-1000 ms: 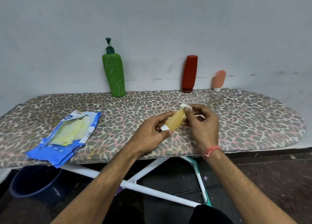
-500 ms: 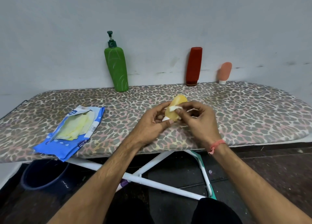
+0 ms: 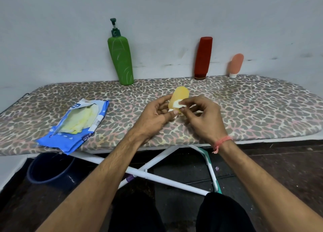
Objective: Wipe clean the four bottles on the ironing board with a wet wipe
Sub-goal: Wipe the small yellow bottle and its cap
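Left hand (image 3: 153, 117) grips yellow bottle (image 3: 179, 99) over the ironing board (image 3: 244, 109) w/ right hand (image 3: 204, 118) pinching wipe (image 3: 178, 104) on it; best to turn bottle & rub all round.

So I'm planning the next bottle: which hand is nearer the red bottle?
Right. The right hand is below the red bottle, slightly left; the left hand lies farther left.

The left hand (image 3: 153, 120) holds a small yellow bottle (image 3: 180, 96) above the ironing board (image 3: 244, 106), while the right hand (image 3: 202, 120) presses a white wet wipe (image 3: 179, 103) on it. Green bottle (image 3: 120, 58), red bottle (image 3: 202, 57) and pink bottle (image 3: 236, 64) stand against the wall. An open wipes packet (image 3: 76, 125) lies at left.
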